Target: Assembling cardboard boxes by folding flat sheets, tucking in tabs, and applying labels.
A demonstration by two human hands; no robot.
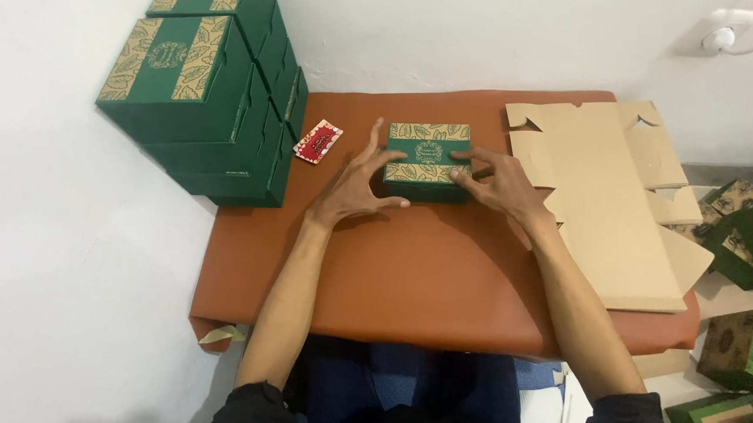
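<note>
While both bare hands rest on a small green box [427,161] with a leaf-patterned tan lid, neither one truly grasps it. The left hand [359,184] lies against the box's left end with fingers spread loose and the thumb stretched along the front edge. The right hand [498,183] presses its fingertips on the lid's right edge, also unclenched. The box sits closed near the far middle of a brown padded tabletop [407,274], flat and upright.

Just left of the left hand lies a small red and white card [318,141]. Further left, against the white wall, stands a stack of finished green boxes [205,88]. To the right of the right hand, a pile of flat unfolded cardboard sheets [608,199] overhangs the table's edge. More green boxes [751,287] lie scattered on the floor at the right.

With such a light, open touch, the box could likely slide away or its lid spring up if either hand pushes unevenly. The overhanging cardboard could slip off if an elbow nudges it.
</note>
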